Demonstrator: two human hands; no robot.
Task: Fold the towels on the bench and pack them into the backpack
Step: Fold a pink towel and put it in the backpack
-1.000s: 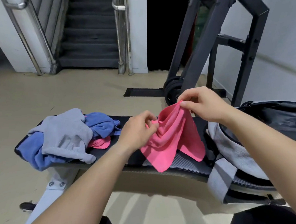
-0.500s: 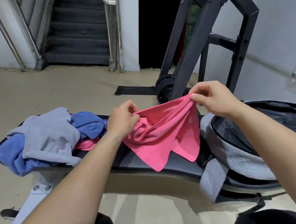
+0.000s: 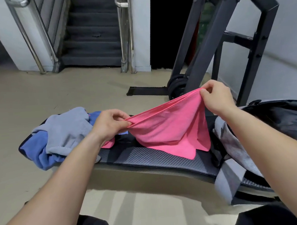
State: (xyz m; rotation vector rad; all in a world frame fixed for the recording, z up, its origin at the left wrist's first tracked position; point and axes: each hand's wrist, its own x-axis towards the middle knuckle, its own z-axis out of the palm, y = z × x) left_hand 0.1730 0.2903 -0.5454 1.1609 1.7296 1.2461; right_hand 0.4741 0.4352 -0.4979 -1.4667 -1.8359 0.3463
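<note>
A pink towel point(image 3: 170, 128) is stretched between my two hands above the black bench point(image 3: 147, 158). My left hand point(image 3: 110, 125) pinches its left end low over the bench. My right hand point(image 3: 215, 97) pinches the other end higher up. The towel's lower part drapes onto the bench pad. On the bench's left end lies a heap with a grey towel point(image 3: 66, 130), a blue towel point(image 3: 38, 151) and a bit of another pink towel point(image 3: 108, 144). An open black and grey backpack point(image 3: 268, 121) sits on the bench's right end.
A dark steel rack point(image 3: 215, 42) with weight plates point(image 3: 177, 87) stands behind the bench. Stairs with metal handrails point(image 3: 93, 33) rise at the back. Beige floor point(image 3: 37, 97) surrounds the bench. My dark-clad knees are at the bottom edge.
My hands have drawn apart, pulling the pink towel's top edge taut between them. My right hand has risen and moved right; the bunched towel has spread out.
</note>
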